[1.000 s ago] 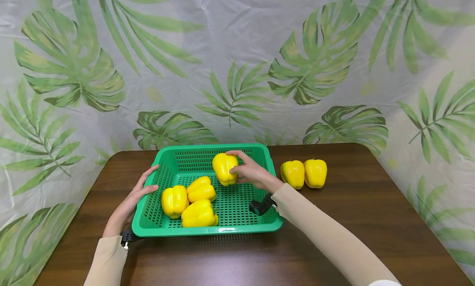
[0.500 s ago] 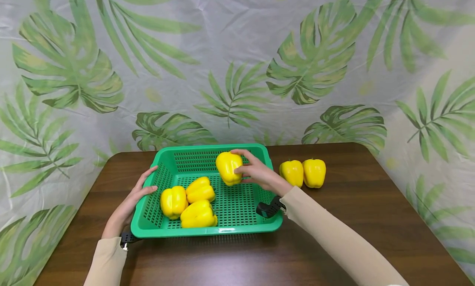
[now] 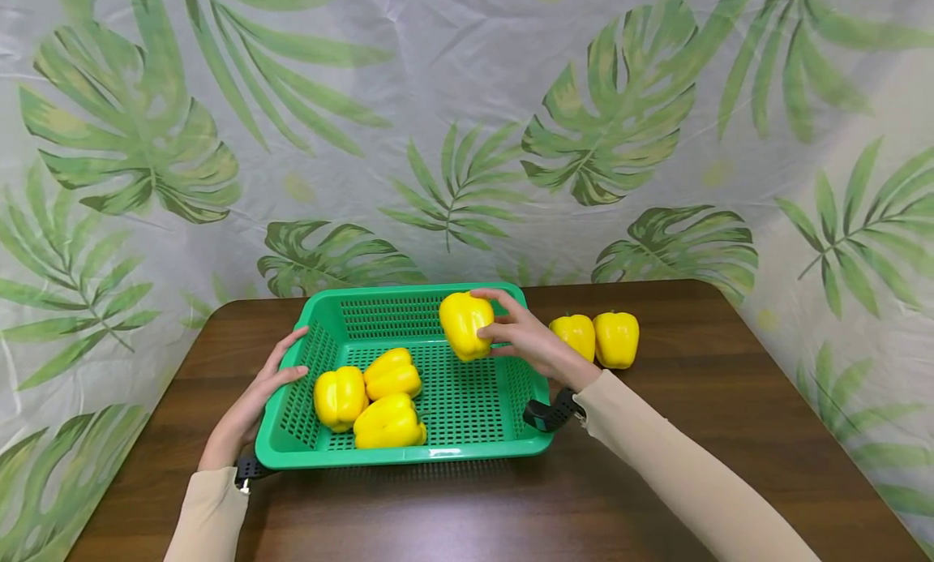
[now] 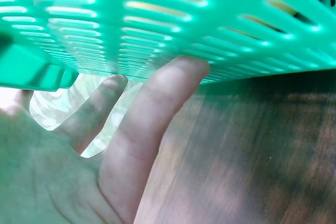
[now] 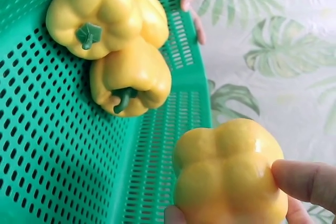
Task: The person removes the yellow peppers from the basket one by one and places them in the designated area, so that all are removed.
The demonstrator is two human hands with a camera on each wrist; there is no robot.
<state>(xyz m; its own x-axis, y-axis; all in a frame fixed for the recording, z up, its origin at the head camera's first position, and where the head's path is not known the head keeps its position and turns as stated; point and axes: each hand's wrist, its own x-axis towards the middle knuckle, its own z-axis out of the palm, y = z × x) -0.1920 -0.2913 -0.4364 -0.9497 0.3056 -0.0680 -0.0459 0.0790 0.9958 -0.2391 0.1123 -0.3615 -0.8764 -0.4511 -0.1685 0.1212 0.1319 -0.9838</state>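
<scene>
My right hand [image 3: 529,339] pinches a yellow bell pepper [image 3: 467,327] between thumb and fingers, holding it above the right half of a green plastic basket [image 3: 409,456]. In the right wrist view the rounded lobes of this held pepper [image 5: 228,174] face the camera. My left hand [image 3: 251,400] grips the basket's left rim. Seen from the left wrist, its fingers [image 4: 139,124] lie against the outside of the slotted basket wall. Inside the basket, on the left, three more yellow peppers [image 3: 390,422] lie close together; two green stems show in the right wrist view.
Two yellow bell peppers [image 3: 616,341] stand side by side on the brown wooden table [image 3: 700,367], right of the basket; my right hand partly covers the nearer one. A leaf-patterned cloth [image 3: 467,140] hangs behind the table's back edge.
My right hand has carried the pepper a little to the right and slightly up, towards the basket's right side. The left hand and the other peppers have stayed where they were.
</scene>
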